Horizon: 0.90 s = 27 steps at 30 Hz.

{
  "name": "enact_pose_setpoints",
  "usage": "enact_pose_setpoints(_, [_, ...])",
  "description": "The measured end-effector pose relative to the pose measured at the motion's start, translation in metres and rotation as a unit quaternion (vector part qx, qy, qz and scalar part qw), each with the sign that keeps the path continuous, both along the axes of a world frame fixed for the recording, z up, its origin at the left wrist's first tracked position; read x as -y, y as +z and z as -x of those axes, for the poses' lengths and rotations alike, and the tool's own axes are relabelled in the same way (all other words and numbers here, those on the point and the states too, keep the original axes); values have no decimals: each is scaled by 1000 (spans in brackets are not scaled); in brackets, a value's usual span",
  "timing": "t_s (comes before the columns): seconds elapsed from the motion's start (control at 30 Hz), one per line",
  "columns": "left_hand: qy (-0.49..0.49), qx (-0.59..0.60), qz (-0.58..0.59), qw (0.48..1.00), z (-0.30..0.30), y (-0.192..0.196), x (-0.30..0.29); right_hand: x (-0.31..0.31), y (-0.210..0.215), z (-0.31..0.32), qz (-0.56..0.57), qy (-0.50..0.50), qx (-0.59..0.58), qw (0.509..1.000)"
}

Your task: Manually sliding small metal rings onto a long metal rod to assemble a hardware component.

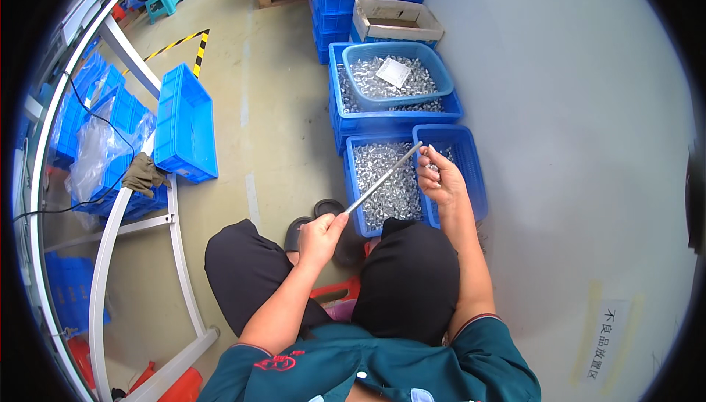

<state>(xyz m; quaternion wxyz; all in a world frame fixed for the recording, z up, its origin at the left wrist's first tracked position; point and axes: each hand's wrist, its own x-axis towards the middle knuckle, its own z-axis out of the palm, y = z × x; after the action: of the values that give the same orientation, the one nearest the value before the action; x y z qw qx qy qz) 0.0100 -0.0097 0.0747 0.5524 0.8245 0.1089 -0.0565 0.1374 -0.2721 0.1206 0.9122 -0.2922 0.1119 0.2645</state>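
Note:
My left hand (321, 240) is closed round the lower end of a thin, straight metal rod (381, 180), which slants up to the right. At the rod's upper tip is my right hand (441, 178), its fingers curled and thumb raised. Something small and shiny shows among those fingers, too small to make out. Under the rod stands a blue bin (351, 153) full of small silvery metal parts (382, 200). A second blue bin (476, 181) beside it lies partly behind my right hand; a few similar parts show inside.
Farther off, a light blue basin (441, 71) of metal parts, with a white card (393, 72) on top, rests on stacked blue crates (334, 119). Behind it is a cardboard box (426, 33). A white-framed table (110, 255) and a blue crate (170, 122) stand left; a wall (559, 144) runs right.

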Motion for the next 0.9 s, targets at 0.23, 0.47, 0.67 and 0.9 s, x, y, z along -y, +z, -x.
enact_pose_setpoints(0.23, [-27,24,-7,999,4,7,3,-4,2,1,-18,-9,3,1000])
enact_pose_setpoints(0.47, [-23,29,-79,996,3,12,-1,-2,32,-3,361,39,125,923])
enact_pose_setpoints(0.67, [4,19,13,1000,-4,1,1,-27,15,11,206,163,67,962])
enact_pose_setpoints(0.9, [22,10,44,999,-3,-5,-2,-9,6,3,14,21,-33,999])
